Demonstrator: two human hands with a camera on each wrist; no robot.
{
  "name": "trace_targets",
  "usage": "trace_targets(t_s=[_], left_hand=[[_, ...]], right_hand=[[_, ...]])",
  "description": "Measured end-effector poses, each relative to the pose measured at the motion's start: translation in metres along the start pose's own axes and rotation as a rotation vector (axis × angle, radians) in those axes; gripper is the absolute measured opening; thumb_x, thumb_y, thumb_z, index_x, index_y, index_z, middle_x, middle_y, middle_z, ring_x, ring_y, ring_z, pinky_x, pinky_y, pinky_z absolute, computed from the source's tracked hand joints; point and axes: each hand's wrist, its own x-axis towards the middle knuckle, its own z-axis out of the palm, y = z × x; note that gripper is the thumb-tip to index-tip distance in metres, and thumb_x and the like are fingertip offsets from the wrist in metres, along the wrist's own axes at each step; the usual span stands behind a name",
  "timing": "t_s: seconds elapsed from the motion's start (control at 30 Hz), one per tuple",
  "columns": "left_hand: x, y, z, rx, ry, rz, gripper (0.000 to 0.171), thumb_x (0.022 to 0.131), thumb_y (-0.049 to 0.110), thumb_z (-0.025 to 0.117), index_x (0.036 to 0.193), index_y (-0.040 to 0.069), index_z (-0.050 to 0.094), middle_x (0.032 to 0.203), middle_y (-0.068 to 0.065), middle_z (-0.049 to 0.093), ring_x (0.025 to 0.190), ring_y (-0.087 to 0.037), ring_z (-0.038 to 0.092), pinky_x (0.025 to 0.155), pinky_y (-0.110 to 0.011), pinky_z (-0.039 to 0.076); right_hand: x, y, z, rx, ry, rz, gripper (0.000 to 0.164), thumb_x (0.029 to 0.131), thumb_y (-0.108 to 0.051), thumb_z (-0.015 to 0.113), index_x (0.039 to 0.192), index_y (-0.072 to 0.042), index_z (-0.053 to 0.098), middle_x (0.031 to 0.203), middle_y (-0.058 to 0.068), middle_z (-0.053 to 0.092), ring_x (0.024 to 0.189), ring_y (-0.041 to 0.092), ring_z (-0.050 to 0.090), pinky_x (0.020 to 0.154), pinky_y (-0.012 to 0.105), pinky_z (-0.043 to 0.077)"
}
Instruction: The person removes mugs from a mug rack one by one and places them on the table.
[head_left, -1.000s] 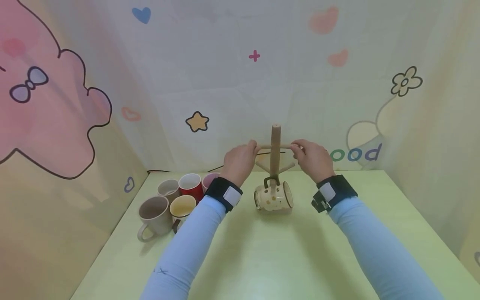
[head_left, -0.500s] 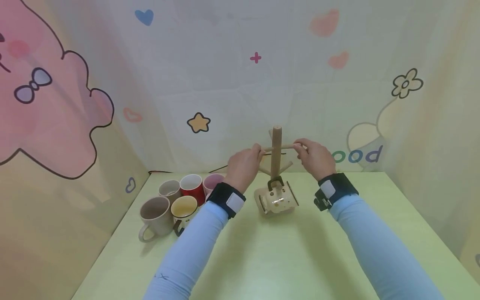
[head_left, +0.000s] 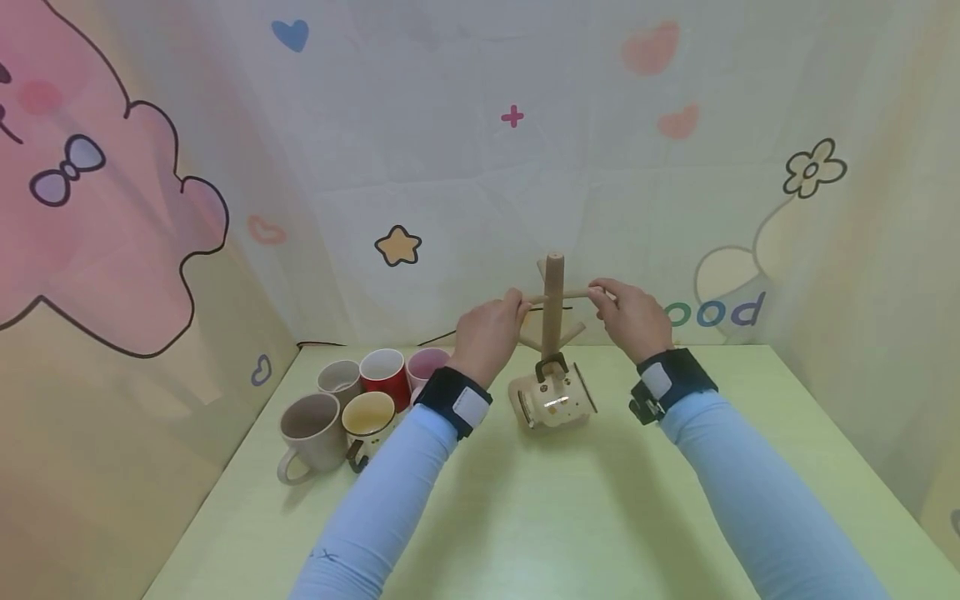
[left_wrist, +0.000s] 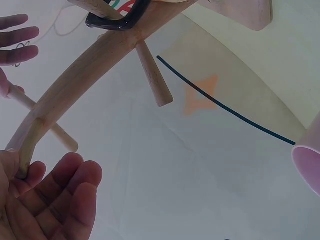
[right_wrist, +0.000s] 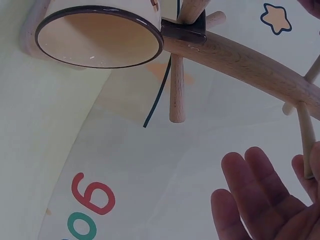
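Observation:
A wooden mug tree [head_left: 553, 308] stands upright in the middle, toward the back of the table. From one of its lower pegs a cream mug [head_left: 557, 402] with a dark rim and dark handle hangs on its side, mouth facing right. My left hand [head_left: 486, 335] pinches the tip of an upper peg [left_wrist: 31, 147] between thumb and index finger, the other fingers spread free. On the opposite side, my right hand [head_left: 633, 317] pinches another upper peg [right_wrist: 306, 135] the same way. The mug hides much of the square base.
Several mugs stand upright at the left: a large taupe mug [head_left: 311, 433], a cream mug with yellow inside [head_left: 369, 423], a grey mug [head_left: 339, 379], a red mug [head_left: 386, 379] and a pink mug [head_left: 427, 365]. A printed cloth [head_left: 465, 183] hangs behind the table.
The mug tree has turned a little between my hands, my left hand coming slightly nearer. Its hanging mug swung so the mouth end sits further right. Over the last half second almost nothing moved.

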Motion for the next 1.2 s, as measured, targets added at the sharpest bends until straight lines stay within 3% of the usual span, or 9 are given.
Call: trace_targets(t_s=[0.2, 0.3, 0.43, 0.5, 0.63, 0.73, 0.97, 1.1, 1.2], left_hand=[[0.000, 0.002, -0.001, 0.027, -0.037, -0.038, 0.028, 0.106, 0.034, 0.047, 0.111, 0.010, 0.059, 0.068, -0.001, 0.053, 0.057, -0.016, 0.052, 0.047, -0.024, 0.036], [-0.003, 0.000, 0.001, 0.046, -0.100, -0.090, 0.034, 0.105, 0.038, 0.048, 0.113, 0.009, 0.062, 0.073, -0.002, 0.057, 0.062, -0.017, 0.055, 0.050, -0.027, 0.042], [-0.015, -0.010, 0.010, 0.051, -0.149, -0.113, 0.038, 0.103, 0.042, 0.051, 0.110, 0.008, 0.064, 0.080, -0.004, 0.061, 0.070, -0.020, 0.060, 0.056, -0.031, 0.048], [-0.022, -0.016, 0.016, 0.052, -0.159, -0.103, 0.040, 0.102, 0.044, 0.053, 0.108, 0.007, 0.064, 0.085, -0.007, 0.064, 0.075, -0.022, 0.062, 0.062, -0.034, 0.051], [-0.038, -0.023, 0.023, 0.036, -0.211, -0.127, 0.050, 0.099, 0.049, 0.055, 0.121, 0.005, 0.064, 0.104, -0.013, 0.068, 0.092, -0.027, 0.065, 0.077, -0.040, 0.056], [-0.050, -0.027, 0.027, 0.061, -0.260, -0.156, 0.054, 0.098, 0.053, 0.055, 0.127, 0.008, 0.062, 0.115, -0.014, 0.068, 0.099, -0.030, 0.066, 0.081, -0.046, 0.057], [-0.078, -0.029, 0.037, 0.205, -0.323, -0.112, 0.054, 0.096, 0.058, 0.054, 0.121, 0.011, 0.067, 0.104, -0.011, 0.071, 0.090, -0.028, 0.068, 0.075, -0.044, 0.055], [-0.092, -0.028, 0.042, 0.183, -0.377, -0.090, 0.054, 0.095, 0.055, 0.057, 0.122, 0.009, 0.067, 0.109, -0.015, 0.070, 0.103, -0.031, 0.066, 0.090, -0.049, 0.050], [-0.099, -0.028, 0.046, 0.131, -0.418, -0.109, 0.055, 0.095, 0.053, 0.059, 0.124, 0.007, 0.065, 0.115, -0.016, 0.068, 0.110, -0.033, 0.063, 0.095, -0.051, 0.048]], right_hand=[[-0.003, 0.001, -0.003, -0.022, -0.049, 0.037, 0.049, 0.107, -0.035, 0.043, 0.146, -0.007, 0.047, 0.107, 0.023, 0.069, 0.086, 0.036, 0.065, 0.057, 0.036, 0.043], [-0.008, 0.006, -0.002, -0.055, -0.122, 0.079, 0.056, 0.107, -0.038, 0.042, 0.150, -0.003, 0.040, 0.119, 0.027, 0.064, 0.101, 0.044, 0.063, 0.073, 0.049, 0.051], [-0.020, 0.021, 0.007, -0.080, -0.221, 0.125, 0.066, 0.105, -0.046, 0.040, 0.150, 0.003, 0.035, 0.127, 0.030, 0.059, 0.116, 0.049, 0.057, 0.092, 0.062, 0.045], [-0.026, 0.031, 0.014, -0.069, -0.256, 0.143, 0.072, 0.104, -0.051, 0.038, 0.149, 0.005, 0.035, 0.129, 0.031, 0.058, 0.118, 0.050, 0.055, 0.094, 0.064, 0.043], [-0.041, 0.044, 0.027, -0.023, -0.321, 0.189, 0.085, 0.101, -0.062, 0.035, 0.148, 0.008, 0.033, 0.132, 0.032, 0.055, 0.121, 0.049, 0.053, 0.097, 0.062, 0.042], [-0.053, 0.048, 0.036, 0.003, -0.349, 0.223, 0.093, 0.098, -0.068, 0.034, 0.147, 0.011, 0.032, 0.133, 0.033, 0.053, 0.122, 0.049, 0.052, 0.098, 0.062, 0.041], [-0.080, 0.048, 0.052, 0.058, -0.385, 0.291, 0.101, 0.095, -0.072, 0.036, 0.143, 0.017, 0.032, 0.134, 0.036, 0.051, 0.124, 0.051, 0.049, 0.099, 0.063, 0.041], [-0.093, 0.047, 0.062, 0.094, -0.406, 0.330, 0.102, 0.095, -0.072, 0.036, 0.142, 0.018, 0.034, 0.138, 0.037, 0.046, 0.128, 0.052, 0.044, 0.102, 0.063, 0.038], [-0.101, 0.046, 0.070, 0.115, -0.408, 0.344, 0.102, 0.094, -0.072, 0.036, 0.141, 0.018, 0.036, 0.140, 0.037, 0.045, 0.130, 0.052, 0.042, 0.103, 0.062, 0.037]])
